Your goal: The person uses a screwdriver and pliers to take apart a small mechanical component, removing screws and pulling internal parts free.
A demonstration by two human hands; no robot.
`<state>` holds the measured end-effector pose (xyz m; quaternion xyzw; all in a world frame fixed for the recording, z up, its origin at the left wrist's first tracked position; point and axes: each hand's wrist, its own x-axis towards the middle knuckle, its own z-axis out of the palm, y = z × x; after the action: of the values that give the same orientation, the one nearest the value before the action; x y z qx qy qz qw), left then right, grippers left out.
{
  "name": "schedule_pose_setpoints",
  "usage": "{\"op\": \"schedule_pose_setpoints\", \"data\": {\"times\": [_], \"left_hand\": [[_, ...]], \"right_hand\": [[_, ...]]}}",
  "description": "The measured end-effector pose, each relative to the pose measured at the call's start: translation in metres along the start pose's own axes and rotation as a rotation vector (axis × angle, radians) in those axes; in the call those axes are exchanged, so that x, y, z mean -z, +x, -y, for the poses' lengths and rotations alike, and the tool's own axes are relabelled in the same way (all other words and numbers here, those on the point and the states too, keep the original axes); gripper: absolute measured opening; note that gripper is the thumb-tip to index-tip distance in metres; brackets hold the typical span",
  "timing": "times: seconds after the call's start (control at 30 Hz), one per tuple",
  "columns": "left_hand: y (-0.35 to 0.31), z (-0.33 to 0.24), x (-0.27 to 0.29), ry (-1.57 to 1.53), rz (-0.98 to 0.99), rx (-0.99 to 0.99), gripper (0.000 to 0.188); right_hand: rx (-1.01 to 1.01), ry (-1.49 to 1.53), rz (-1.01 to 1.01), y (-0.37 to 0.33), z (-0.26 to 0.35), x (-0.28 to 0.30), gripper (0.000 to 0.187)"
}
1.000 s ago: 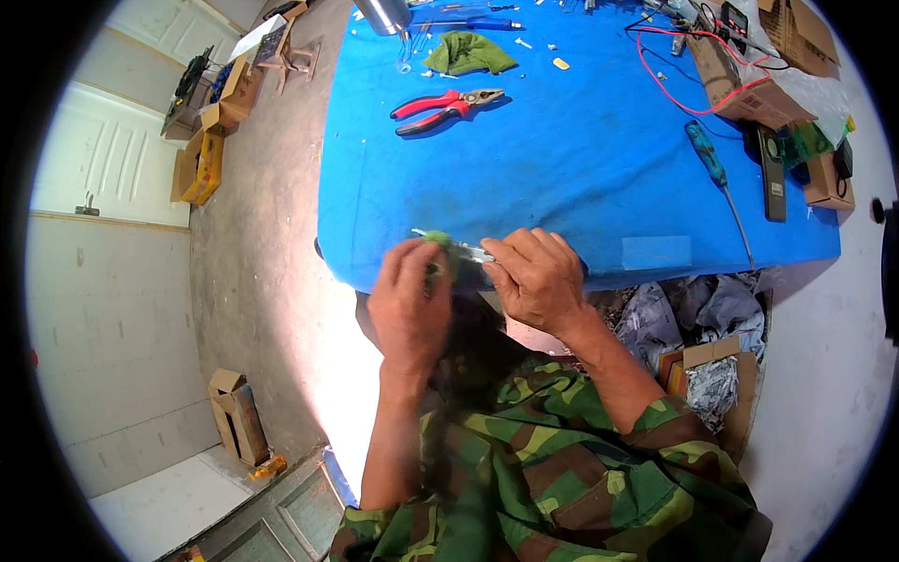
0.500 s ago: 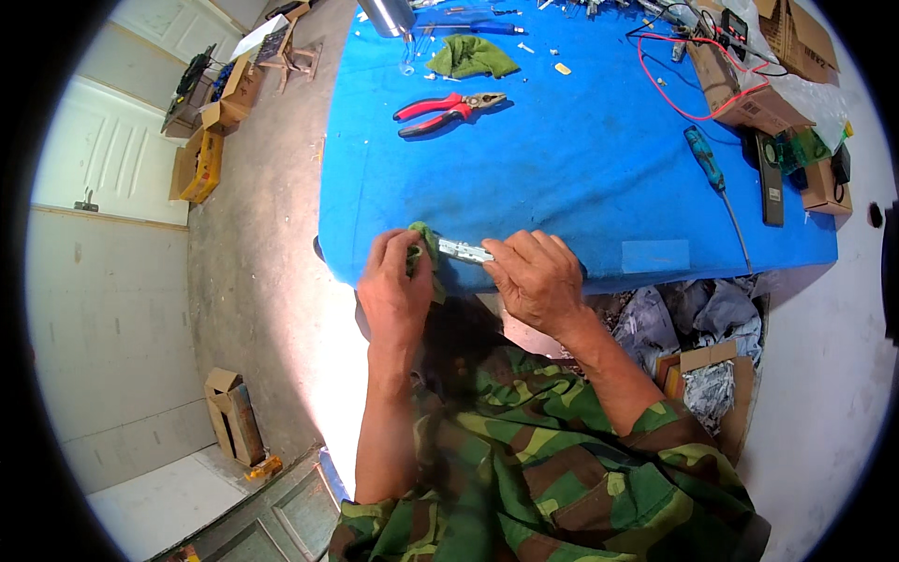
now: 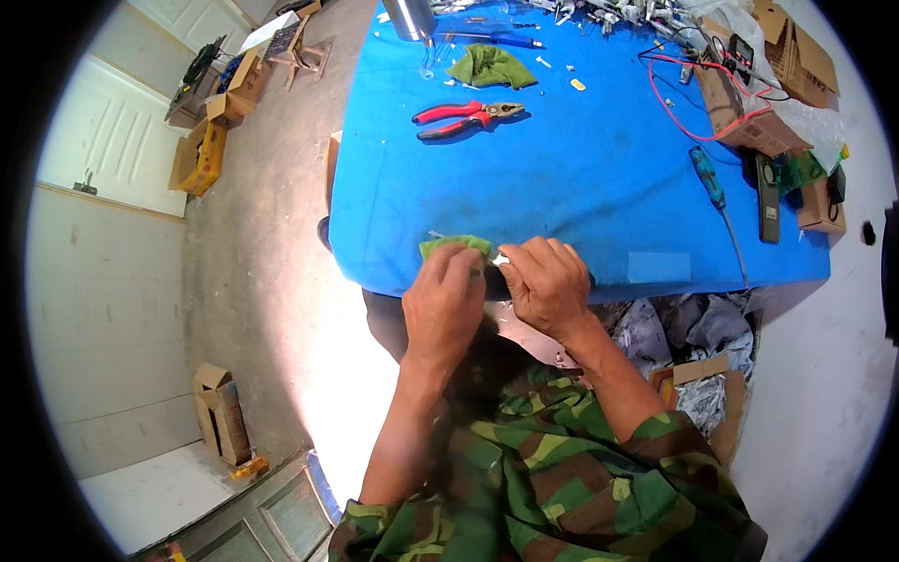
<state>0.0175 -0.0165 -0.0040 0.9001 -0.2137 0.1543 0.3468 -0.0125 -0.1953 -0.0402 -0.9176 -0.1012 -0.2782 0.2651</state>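
At the table's near edge, my left hand (image 3: pixel 444 304) is closed on a small green cloth (image 3: pixel 456 244). The cloth is wrapped about a slim silvery-white piece (image 3: pixel 502 259) whose exact kind I cannot make out. My right hand (image 3: pixel 551 290) pinches the right end of this piece between thumb and fingers. Only a short bit of it shows between the two hands; cloth and fingers hide the rest. Farther back on the table lie red-and-black pliers (image 3: pixel 468 116), their jaws pointing right. A second green cloth (image 3: pixel 492 66) lies crumpled behind them.
A blue cloth covers the table (image 3: pixel 599 178). To the right lie a teal-handled screwdriver (image 3: pixel 709 178) and a cardboard box (image 3: pixel 749 117) with red and black leads. Small metal parts (image 3: pixel 618 13) are heaped at the back. A metal cylinder (image 3: pixel 409 17) stands back left.
My left hand has slid the cloth rightward along the slim piece, close to my right hand. Much less of the piece shows now. The whole view has shifted slightly.
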Motion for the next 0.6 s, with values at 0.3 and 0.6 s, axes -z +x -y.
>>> {"op": "schedule_pose_setpoints", "data": {"times": [0.3,0.6], "left_hand": [[0.018,0.054,0.020,-0.040,-0.095,0.161,0.016],[0.042,0.074,0.054,-0.287,-0.173,0.287,0.016]], "right_hand": [[0.009,-0.035,-0.006,0.004,0.001,0.000,0.016],[-0.001,-0.064,-0.010,0.004,0.004,0.000,0.015]]}}
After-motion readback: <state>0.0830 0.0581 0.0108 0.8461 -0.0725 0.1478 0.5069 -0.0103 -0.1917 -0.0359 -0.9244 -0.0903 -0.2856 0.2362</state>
